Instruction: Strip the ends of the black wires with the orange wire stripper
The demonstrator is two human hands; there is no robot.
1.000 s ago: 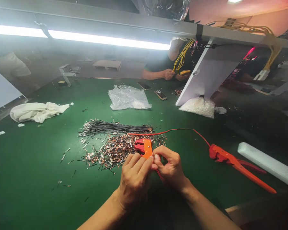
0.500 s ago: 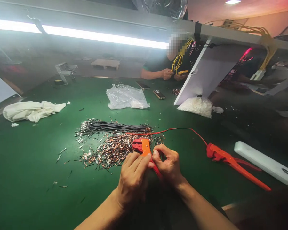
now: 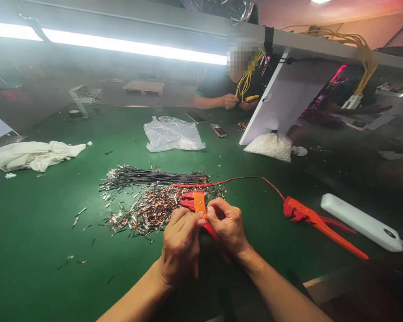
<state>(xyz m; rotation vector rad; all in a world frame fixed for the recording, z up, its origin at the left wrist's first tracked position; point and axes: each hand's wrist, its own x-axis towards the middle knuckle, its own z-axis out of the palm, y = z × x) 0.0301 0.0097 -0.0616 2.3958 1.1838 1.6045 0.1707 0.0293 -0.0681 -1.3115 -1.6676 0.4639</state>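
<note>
Your left hand (image 3: 179, 243) grips the orange-and-red plastic wire stripper (image 3: 195, 202) above the green desk (image 3: 36, 232), and your right hand (image 3: 226, 226) pinches it behind the head. Squeeze now and the jaws could nip a fingertip. I count two strippers: the second stripper (image 3: 317, 222) lies to the right, with one thin red wire (image 3: 242, 179) running to it.

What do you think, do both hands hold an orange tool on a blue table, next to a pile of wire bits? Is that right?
Not quite. The table is green, not blue, as the head view shows. The rest stands: the left hand and the right hand both hold the orange tool, next to the pile of wire bits.
</note>
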